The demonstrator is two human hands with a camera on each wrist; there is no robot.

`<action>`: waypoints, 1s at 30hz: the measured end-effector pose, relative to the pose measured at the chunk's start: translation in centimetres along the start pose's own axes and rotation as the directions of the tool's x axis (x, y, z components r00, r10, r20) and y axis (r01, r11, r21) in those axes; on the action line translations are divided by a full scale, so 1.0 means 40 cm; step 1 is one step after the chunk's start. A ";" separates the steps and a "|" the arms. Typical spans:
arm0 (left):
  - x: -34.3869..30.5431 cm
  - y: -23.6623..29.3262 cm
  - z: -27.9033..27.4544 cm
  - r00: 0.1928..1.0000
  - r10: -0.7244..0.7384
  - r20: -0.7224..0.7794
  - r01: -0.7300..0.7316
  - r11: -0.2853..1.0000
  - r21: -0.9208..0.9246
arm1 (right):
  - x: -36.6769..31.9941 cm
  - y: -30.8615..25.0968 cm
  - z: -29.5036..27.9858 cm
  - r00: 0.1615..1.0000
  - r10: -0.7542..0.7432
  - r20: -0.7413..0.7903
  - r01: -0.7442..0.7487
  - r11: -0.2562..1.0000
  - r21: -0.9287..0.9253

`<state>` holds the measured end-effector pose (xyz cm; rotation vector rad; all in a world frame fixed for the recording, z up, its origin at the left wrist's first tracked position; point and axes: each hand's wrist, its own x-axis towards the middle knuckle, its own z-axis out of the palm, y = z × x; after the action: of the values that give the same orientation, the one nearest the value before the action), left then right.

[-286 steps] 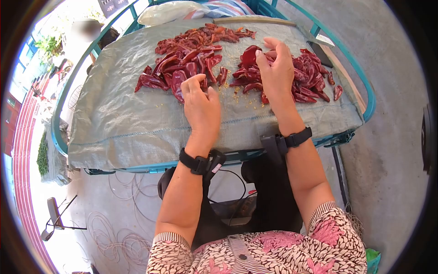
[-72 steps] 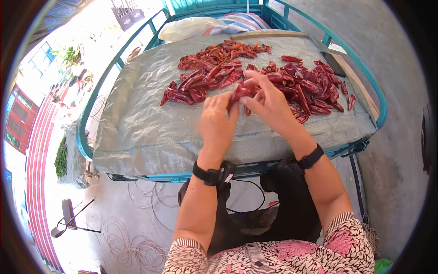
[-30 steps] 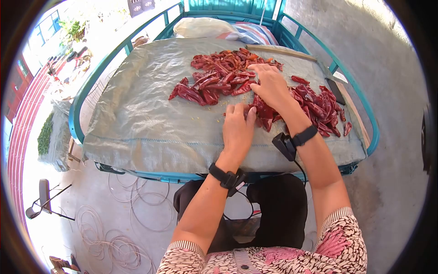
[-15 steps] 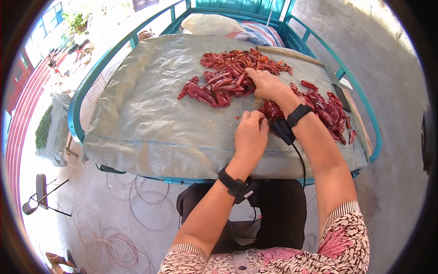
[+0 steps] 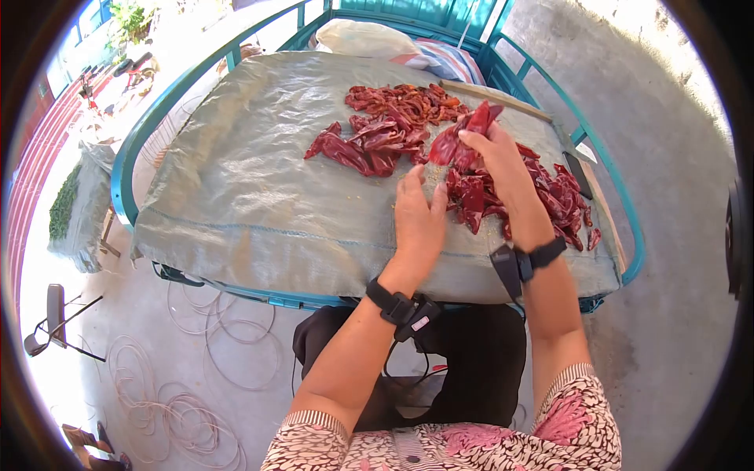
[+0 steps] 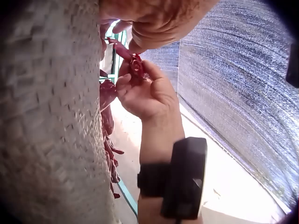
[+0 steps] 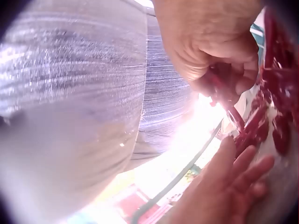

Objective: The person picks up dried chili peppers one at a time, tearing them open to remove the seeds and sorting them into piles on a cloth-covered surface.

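Note:
My right hand [image 5: 506,157] holds a small bunch of glossy dried red chili peppers [image 5: 452,147] above the cloth, fingers curled round them. In the right wrist view, the same hand [image 7: 212,44] grips a pepper whose tip points down. My left hand [image 5: 419,216] is just below and left of that bunch, fingers loosely extended. Its spread fingers also show in the right wrist view. One pile of red chilies [image 5: 345,149] lies to the left, and another pile [image 5: 558,192] spreads to the right, partly hidden by my right forearm.
Shrivelled orange-red chilies [image 5: 404,102] lie at the back of the grey woven sheet [image 5: 236,188]. A teal rail [image 5: 126,165] borders the cart bed. Beyond are a pale sack [image 5: 365,39] and a wooden strip [image 5: 499,100]. A dark phone-like slab [image 5: 577,174] lies at right.
Half a second ago my right hand reached over the left pile; now it has drawn back rightward and lifted a bunch of chilies. My left hand has shifted slightly left, its fingers straighter.

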<state>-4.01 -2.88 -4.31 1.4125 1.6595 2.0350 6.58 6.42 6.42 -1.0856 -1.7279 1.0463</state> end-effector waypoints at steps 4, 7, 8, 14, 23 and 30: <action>0.018 0.063 -0.030 0.928 -0.321 0.188 0.367 0.872 -0.325 | -0.094 0.014 0.019 0.992 0.106 0.072 -0.126 0.895 0.427; 0.021 0.057 -0.036 0.905 -0.344 0.250 0.419 0.824 -0.382 | -0.131 0.004 0.024 0.999 -0.006 0.046 -0.014 0.907 0.422; 0.019 0.045 -0.029 0.919 -0.316 0.236 0.387 0.838 -0.384 | -0.139 0.003 0.025 0.998 -0.059 0.023 0.045 0.918 0.394; 0.026 0.068 -0.034 0.901 -0.346 0.261 0.404 0.888 -0.218 | -0.138 0.064 0.004 0.979 -0.103 -0.174 0.159 0.923 0.351; 0.016 0.013 -0.013 0.978 -0.009 0.209 -0.036 0.977 0.212 | -0.151 0.092 -0.028 0.953 -0.119 -0.280 0.240 0.857 0.455; 0.021 0.070 -0.031 0.961 -0.141 0.237 0.146 0.989 -0.002 | -0.186 0.101 0.004 0.921 -0.318 -0.225 0.282 0.942 -0.181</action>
<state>-4.21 -4.24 -1.46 1.4201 1.5864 1.7258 9.62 0.57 1.09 -0.9554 -1.7144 0.5722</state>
